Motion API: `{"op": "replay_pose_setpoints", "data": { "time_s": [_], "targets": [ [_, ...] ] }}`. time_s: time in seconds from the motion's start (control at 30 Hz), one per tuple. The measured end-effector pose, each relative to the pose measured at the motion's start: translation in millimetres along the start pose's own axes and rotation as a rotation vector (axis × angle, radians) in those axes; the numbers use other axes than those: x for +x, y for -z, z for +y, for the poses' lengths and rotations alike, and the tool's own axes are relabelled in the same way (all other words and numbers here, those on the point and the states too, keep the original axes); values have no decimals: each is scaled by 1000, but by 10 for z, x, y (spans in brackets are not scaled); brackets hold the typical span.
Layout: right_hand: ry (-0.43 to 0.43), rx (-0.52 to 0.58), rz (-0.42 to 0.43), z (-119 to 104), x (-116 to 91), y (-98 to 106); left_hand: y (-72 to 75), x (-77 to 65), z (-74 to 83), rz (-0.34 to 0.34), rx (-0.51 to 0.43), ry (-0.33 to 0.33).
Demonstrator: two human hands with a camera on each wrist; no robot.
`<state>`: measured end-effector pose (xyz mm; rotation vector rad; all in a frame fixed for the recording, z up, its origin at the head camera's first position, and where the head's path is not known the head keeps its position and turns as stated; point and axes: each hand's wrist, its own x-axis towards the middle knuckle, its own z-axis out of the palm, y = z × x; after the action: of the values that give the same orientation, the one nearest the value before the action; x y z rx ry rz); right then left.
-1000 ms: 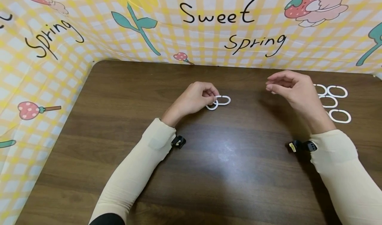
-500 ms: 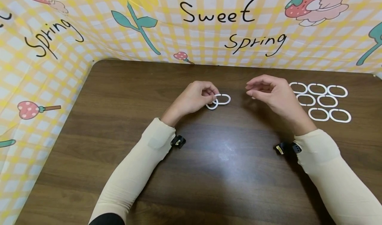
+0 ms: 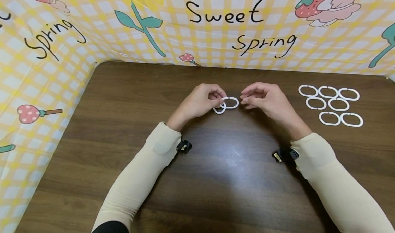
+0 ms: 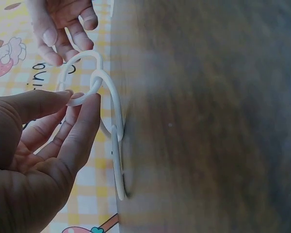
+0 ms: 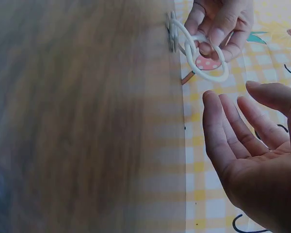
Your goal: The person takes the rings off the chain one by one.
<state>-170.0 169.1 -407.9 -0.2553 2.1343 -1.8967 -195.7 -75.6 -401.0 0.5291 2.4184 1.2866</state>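
My left hand [image 3: 205, 101] pinches a white oval plastic chain link [image 3: 237, 103] between thumb and fingertips. Through that one hangs a second white link [image 3: 219, 113], below the fingers. The left wrist view shows the chain running down from the pinched link [image 4: 83, 52] through another link [image 4: 117, 104] to a lower link [image 4: 118, 170] at the table surface. Just right of the held link is my right hand [image 3: 265, 97], fingers and thumb loosely bent and apart. In the right wrist view nothing lies between those fingers [image 5: 216, 131], and the held link is beyond their tips.
Several loose white links [image 3: 351, 126] lie in three rows on the brown wooden table [image 3: 123, 89] at the right. A yellow checked cloth [image 3: 216, 51] with cartoon prints stands up along the back and left sides. Small black cameras [image 3: 184, 146] sit on both wrists.
My right hand has moved left, away from the rows of loose links and up to the held link, uncovering more of those rows. The left hand has stayed in place with its link.
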Motion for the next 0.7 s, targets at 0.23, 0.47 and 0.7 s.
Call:
{"op": "replay_pose_setpoints", "data": {
  "time_s": [0.23,0.47,0.7],
  "targets": [
    [-35,-2,3,14,26,-68,-5,1,6,-8,-34,2],
    [-53,0,0,21,58,-136,-7,-6,13,-17,-61,7],
    [-82,-39,8,6,82,-183,-9,0,16,-28,-86,-1]
  ]
}}
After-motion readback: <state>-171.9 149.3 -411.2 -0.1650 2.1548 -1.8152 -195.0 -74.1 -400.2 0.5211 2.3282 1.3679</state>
